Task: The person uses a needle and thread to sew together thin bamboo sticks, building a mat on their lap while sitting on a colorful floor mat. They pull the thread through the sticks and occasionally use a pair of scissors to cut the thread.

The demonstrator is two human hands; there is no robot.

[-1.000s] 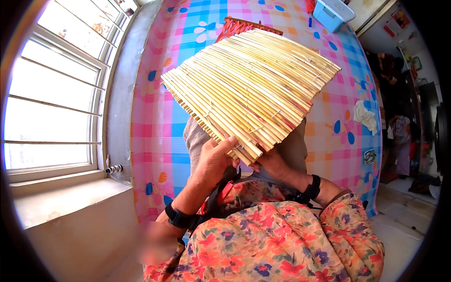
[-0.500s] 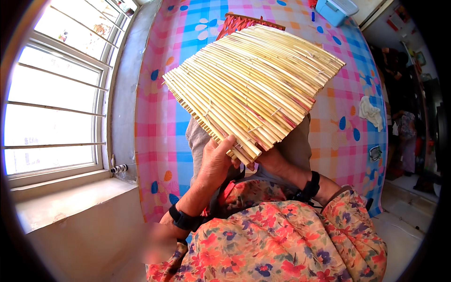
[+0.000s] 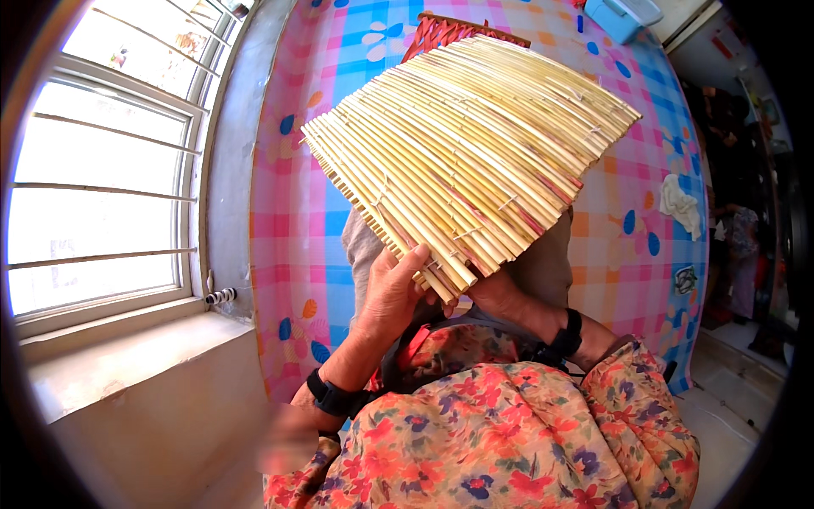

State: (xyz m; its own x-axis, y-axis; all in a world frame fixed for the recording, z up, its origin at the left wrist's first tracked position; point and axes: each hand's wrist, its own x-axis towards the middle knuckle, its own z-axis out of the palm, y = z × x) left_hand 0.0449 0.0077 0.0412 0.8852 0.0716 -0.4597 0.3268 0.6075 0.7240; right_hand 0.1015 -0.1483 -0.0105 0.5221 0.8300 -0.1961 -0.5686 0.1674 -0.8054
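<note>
Left hand (image 3: 392, 284) and right hand (image 3: 498, 293) at the near corner of a reed-stick mat (image 3: 475, 148).
At lower centre, the left pinches the corner, thumb uppermost; the right's fingers are hidden beneath, so I can't tell their grip. The mat fans across upper centre. Uneven tugging on its thin ties (image 3: 509, 203) could, I'd judge, skew or loosen sticks. Beyond, at top centre, is a red-laced wooden rack (image 3: 434, 36); upper right, a blue plastic box (image 3: 615, 21).

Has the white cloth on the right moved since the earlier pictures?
No, the white cloth keeps its place beside the printed blue leaves on the sheet.
</note>
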